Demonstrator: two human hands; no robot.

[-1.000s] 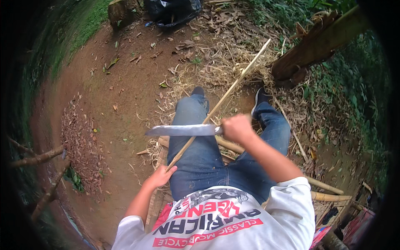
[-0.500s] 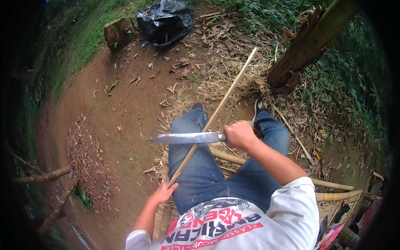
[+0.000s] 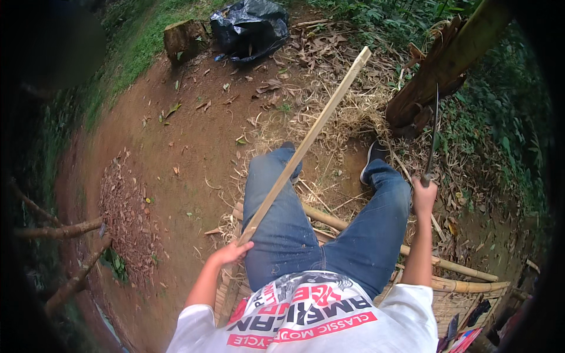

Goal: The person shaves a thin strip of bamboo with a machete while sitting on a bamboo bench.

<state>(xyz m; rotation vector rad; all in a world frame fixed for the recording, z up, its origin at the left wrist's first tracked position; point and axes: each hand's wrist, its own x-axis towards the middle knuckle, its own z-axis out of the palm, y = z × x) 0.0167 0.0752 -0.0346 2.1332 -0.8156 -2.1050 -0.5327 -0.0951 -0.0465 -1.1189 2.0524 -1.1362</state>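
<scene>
My left hand (image 3: pixel 231 253) is closed round the lower end of a long, pale bamboo strip (image 3: pixel 303 147). The strip slants up and away to the right over my left thigh, its broad flat face showing. Out past my right knee, my right hand (image 3: pixel 424 194) grips the handle of a long knife (image 3: pixel 434 135). The blade points away from me, nearly edge-on to the view, and stands apart from the strip.
I sit on a bamboo bench (image 3: pixel 465 285). Pale shavings (image 3: pixel 347 126) litter the ground beyond my feet. A thick trunk (image 3: pixel 418 100) leans at the far right. A black plastic bag (image 3: pixel 250 29) lies beside a stump (image 3: pixel 181 41). Branches (image 3: pixel 65 228) stand at left.
The knife has swung from across the bamboo strip out to the right, its blade turning to point away. In my left hand the strip has rolled, showing a broader face.
</scene>
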